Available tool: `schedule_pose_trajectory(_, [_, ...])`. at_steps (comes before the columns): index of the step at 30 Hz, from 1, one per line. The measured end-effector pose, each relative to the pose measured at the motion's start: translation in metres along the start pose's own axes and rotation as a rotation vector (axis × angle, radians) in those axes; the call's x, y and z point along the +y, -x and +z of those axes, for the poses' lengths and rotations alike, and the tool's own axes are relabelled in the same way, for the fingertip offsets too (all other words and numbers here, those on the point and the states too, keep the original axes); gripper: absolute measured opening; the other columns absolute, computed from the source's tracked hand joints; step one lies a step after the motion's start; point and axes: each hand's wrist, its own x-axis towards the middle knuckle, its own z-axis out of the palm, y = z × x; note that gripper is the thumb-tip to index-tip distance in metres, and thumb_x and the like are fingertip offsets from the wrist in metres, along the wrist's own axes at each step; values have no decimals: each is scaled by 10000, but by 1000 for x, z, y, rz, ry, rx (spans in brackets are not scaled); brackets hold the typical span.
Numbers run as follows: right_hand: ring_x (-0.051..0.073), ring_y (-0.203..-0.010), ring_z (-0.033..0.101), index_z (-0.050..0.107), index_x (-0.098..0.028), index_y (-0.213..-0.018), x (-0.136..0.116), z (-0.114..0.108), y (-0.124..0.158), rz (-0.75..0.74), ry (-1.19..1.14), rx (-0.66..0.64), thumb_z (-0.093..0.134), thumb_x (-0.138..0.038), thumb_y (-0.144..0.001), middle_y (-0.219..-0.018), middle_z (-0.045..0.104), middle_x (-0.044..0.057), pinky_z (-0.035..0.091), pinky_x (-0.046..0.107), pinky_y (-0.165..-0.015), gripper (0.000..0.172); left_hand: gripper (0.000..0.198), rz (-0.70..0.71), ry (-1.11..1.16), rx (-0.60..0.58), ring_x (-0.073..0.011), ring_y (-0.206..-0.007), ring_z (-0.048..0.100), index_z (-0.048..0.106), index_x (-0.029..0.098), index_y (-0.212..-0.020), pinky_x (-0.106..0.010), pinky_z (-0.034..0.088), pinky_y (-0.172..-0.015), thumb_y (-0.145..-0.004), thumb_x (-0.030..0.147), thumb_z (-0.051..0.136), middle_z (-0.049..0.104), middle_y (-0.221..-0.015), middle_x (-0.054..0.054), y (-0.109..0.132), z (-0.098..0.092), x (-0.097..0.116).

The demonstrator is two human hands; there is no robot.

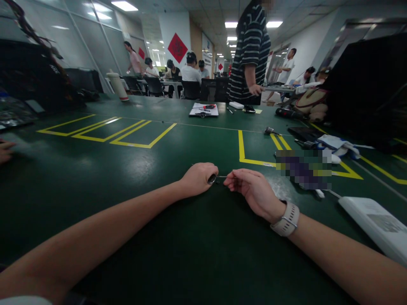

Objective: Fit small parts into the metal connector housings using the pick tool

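My left hand point(199, 179) is closed in a fist around a short dark cylinder point(211, 179), whose round, shiny-rimmed end faces right. Most of that cylinder is hidden by the fingers. From the right, my right hand point(246, 186) pinches a thin metal rod point(221, 176) between thumb and fingers. The rod spans the small gap between the hands, its left end close to the cylinder; whether it enters cannot be made out. A tiny dark piece point(218, 182) shows just below the rod. Both hands are low over the green tabletop point(178, 245).
Yellow tape outlines point(243, 146) mark the table. At right lie a white box point(373, 220), a pixelated purple item point(300, 169) and a cloth point(338, 146). Farther back are a clipboard point(195, 111) with a red-handled tool point(208, 106) and a white bottle point(118, 87). A person point(249, 55) stands beyond.
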Motion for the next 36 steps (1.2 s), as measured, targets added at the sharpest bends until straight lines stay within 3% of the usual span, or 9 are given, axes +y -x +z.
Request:
schedule_pose_trajectory(6, [148, -704, 589, 679, -163, -729, 2, 3, 3, -165, 172, -26, 595, -297, -785, -743, 672, 39, 437, 316, -700, 168, 73, -14, -44, -32, -136, -616, 500, 540, 148, -710, -246, 383, -578, -750, 121, 485, 545, -672, -17, 0, -1, 1])
schedule_pose_trajectory(19, [127, -630, 570, 670, -141, -685, 2, -5, -6, 2, -41, -35, 604, -272, -756, -686, 673, 42, 412, 282, -639, 163, 81, -24, -30, -28, -137, -615, 498, 539, 152, -704, -248, 381, -578, -730, 107, 477, 535, -669, -14, 0, 2, -1])
schedule_pose_trajectory(27, [130, -598, 549, 658, -146, -644, -1, -5, -4, -8, -3, -25, 587, -249, -751, -637, 652, 34, 398, 281, -609, 165, 68, -33, -22, -36, -137, -618, 494, 534, 149, -708, -249, 378, -577, -736, 108, 487, 539, -679, -17, -1, 1, -1])
schedule_pose_trajectory(36, [116, -512, 491, 617, -164, -552, 1, -7, -5, -88, 27, 99, 547, -229, -721, -511, 578, -2, 348, 269, -536, 193, 66, -78, 15, -56, -144, -651, 509, 540, 146, -737, -257, 402, -599, -758, 119, 483, 545, -705, -20, 1, 0, -2])
